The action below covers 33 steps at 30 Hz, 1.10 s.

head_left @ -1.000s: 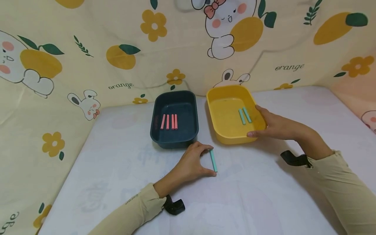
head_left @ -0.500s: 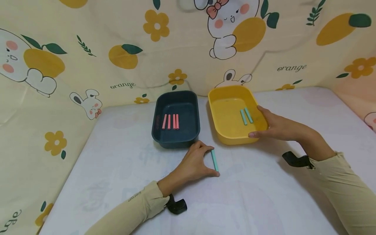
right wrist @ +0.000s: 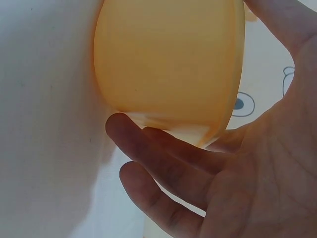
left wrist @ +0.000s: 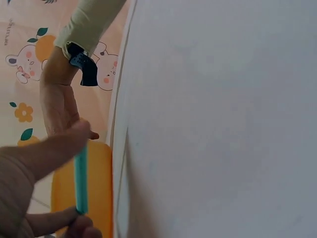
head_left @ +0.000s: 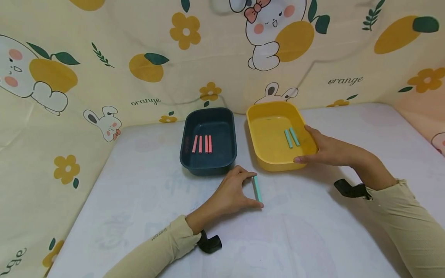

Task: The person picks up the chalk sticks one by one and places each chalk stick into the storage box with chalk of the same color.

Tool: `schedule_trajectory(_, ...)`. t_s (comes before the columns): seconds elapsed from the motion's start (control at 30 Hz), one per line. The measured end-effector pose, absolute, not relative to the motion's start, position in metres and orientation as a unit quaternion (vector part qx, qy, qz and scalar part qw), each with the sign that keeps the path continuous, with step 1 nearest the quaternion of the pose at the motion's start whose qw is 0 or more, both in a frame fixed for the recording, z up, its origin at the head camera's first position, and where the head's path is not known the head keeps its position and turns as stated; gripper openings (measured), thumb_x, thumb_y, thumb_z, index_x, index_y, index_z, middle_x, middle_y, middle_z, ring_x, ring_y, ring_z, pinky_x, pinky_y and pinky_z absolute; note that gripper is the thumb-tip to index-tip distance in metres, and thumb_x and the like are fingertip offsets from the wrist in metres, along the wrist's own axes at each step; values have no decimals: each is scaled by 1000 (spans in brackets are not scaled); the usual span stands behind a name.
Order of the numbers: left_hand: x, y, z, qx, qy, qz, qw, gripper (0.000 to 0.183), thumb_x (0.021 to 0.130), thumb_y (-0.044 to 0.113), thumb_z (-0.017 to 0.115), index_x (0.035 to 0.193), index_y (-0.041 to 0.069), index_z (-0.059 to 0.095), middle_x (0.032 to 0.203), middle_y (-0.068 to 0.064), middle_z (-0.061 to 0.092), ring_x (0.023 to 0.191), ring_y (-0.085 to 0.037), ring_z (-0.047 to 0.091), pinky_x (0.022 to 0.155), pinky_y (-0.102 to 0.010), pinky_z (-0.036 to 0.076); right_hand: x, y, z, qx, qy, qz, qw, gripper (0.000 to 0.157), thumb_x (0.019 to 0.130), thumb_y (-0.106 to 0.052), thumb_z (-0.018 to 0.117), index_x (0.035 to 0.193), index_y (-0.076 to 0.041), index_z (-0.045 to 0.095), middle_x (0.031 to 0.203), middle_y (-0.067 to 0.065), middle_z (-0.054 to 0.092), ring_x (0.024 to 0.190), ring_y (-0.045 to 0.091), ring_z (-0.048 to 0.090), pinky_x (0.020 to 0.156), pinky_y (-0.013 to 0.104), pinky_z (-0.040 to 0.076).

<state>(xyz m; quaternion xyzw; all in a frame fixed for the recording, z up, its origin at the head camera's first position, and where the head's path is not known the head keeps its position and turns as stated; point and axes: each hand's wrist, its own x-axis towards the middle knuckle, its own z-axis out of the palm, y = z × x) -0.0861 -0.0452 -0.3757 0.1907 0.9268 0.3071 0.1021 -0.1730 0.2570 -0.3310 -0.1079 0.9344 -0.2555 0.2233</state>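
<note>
My left hand pinches a teal chalk stick by its two ends, thumb at the near end and fingers at the far end. In the left wrist view the same stick spans the gap between thumb and fingers. My right hand holds the yellow bin at its right side, the thumb by the near right corner. Two more teal chalk sticks lie inside that bin. From the right wrist view, several fingers reach along the bin's outer wall.
A dark blue bin stands left of the yellow one, with several pink chalk sticks lying in it. Both bins sit at the back of a white-covered table, against a patterned cloth backdrop.
The left hand has shifted slightly to the right, with the teal chalk stick still pinched. The right hand and both bins stay where they were; the head view has moved a little.
</note>
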Motion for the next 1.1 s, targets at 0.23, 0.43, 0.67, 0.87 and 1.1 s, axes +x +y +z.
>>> schedule_trajectory(0.23,-84,-40,-363,211,913,334,98,83,65,45,92,137,19,59,115,4,53,102,-11,52,83,-19,47,-173,255,-331,-105,934,-258,225,129,81,-61,71,157,-5,-16,161,35,6,141,53,22,110,76,21)
schedule_trajectory(0.43,-85,-37,-355,205,914,338,97,82,65,46,92,136,20,60,113,5,52,103,-9,52,81,-17,48,-172,256,-333,-106,935,-253,226,129,81,-63,71,157,-5,-16,160,36,7,140,54,23,110,75,22)
schedule_trajectory(0.67,-89,-36,-349,205,910,352,79,83,65,44,92,138,20,59,115,-1,54,104,-10,54,80,-16,49,-171,256,-332,-110,935,-254,223,129,81,-62,71,157,-3,-16,160,36,7,141,54,23,110,75,22)
schedule_trajectory(0.87,-95,-37,-344,220,903,363,64,83,67,44,91,139,19,58,116,-2,54,104,-12,53,80,-18,48,-170,256,-333,-109,934,-255,226,130,80,-63,71,157,-4,-16,160,36,5,141,55,21,110,76,20)
schedule_trajectory(1.1,-104,-35,-338,247,894,373,35,84,67,43,92,139,16,58,113,-3,54,102,-11,52,82,-19,48,-172,257,-332,-113,934,-254,224,129,81,-62,71,157,-4,-16,160,36,6,140,53,23,110,76,21)
